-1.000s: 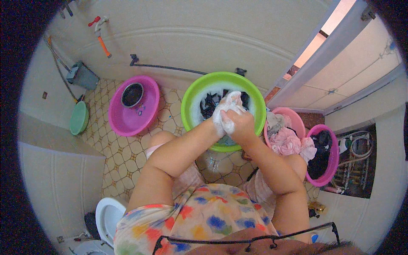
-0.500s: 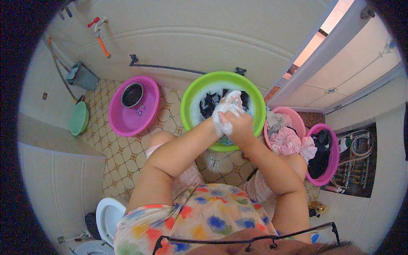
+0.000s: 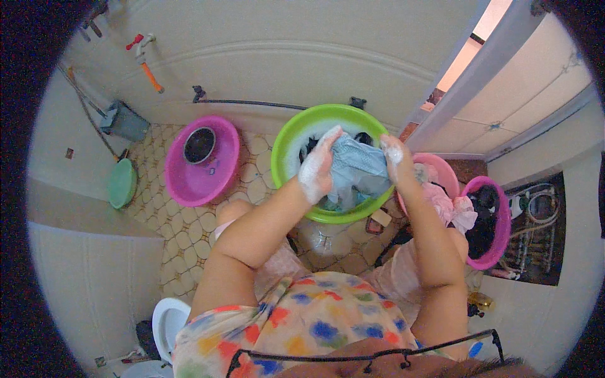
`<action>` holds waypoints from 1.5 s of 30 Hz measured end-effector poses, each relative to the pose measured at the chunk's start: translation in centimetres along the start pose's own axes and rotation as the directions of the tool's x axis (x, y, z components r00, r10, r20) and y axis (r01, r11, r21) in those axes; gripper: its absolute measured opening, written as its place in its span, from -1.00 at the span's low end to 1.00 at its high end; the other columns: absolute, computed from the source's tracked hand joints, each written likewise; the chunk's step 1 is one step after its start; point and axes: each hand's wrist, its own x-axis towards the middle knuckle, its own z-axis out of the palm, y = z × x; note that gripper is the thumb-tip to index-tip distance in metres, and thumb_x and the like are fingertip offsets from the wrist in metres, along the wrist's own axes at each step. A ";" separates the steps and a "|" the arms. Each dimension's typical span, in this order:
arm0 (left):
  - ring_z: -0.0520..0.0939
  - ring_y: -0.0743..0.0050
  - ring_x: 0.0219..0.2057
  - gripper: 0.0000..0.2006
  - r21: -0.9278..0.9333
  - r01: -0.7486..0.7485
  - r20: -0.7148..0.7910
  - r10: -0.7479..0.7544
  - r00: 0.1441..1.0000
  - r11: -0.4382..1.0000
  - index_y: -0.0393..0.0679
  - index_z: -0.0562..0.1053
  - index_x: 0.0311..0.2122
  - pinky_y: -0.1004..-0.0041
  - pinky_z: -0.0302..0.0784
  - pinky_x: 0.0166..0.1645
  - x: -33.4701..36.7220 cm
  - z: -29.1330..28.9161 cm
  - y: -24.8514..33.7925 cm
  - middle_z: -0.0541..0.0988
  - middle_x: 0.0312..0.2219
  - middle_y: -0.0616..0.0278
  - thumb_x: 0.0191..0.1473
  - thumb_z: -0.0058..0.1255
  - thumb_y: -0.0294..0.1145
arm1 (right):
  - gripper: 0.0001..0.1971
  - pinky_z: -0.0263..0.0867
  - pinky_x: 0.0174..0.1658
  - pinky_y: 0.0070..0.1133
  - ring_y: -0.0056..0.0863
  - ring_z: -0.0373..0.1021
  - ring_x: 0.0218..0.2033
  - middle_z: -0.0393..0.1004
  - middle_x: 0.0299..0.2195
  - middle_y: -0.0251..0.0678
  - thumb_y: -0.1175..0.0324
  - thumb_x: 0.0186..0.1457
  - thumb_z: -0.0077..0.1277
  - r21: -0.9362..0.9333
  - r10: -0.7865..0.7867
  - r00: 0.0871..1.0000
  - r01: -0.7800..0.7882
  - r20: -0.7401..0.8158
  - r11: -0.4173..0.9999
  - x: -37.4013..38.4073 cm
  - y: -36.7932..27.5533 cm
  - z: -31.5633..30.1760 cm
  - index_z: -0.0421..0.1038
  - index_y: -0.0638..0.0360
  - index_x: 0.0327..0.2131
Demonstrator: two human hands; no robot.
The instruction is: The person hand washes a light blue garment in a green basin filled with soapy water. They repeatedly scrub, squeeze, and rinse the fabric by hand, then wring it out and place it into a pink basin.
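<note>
Spreading a pale blue cloth (image 3: 359, 164) over the three o'clock side of a lime-green basin (image 3: 328, 217), working bare-handed above suds (image 3: 292, 155) on a tiled floor (image 3: 195, 252). Gripping near the cloth's ten o'clock corner with the left hand (image 3: 320, 165), showing lather from wrist to fingertips; pinching near its two o'clock corner with the right hand (image 3: 397, 159), showing foam around the thumb. Holding both hands apart, seemingly clamped on opposite edges of the fabric, though hiding the exact curl of the left fingers from view.

Sagging between the two grips, drooping toward bluish-grey folds at the basin's six o'clock, without showing whether belonging to the same piece. Looking soft, limp and thin, so probably handling as a light fabric weighed down by soaked-up water, draping rather than standing stiff. Probably proving slippery under lather, hardly seeming fragile. Calling, by judgement, for a full-fingered hold on gathered fabric at nine and three o'clock, rather than a fingertip pinch on one soapy edge, and for supporting the sagging middle from below.

Working beside dark garments (image 3: 305, 152) toward the basin's ten o'clock, with a tan block (image 3: 380, 218) just outside the rim near half past four, a pink tub (image 3: 446, 171) of pale laundry (image 3: 439, 198) near half past three, and a magenta basin (image 3: 195, 186) well apart at nine.
</note>
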 end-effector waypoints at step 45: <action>0.40 0.45 -0.30 -0.71 0.853 -0.470 0.330 0.463 0.823 0.227 -0.22 0.35 -0.23 0.49 0.28 -0.14 -0.9 -3.6 2.0 0.42 -0.34 0.24 0.08 -0.24 -0.21 | -0.71 0.10 -0.37 -0.71 -0.69 0.16 -0.43 0.26 -0.48 -0.51 0.16 -0.07 0.01 0.138 0.253 0.817 -0.371 0.518 0.918 -3.5 -3.9 -2.6 0.33 0.17 -0.35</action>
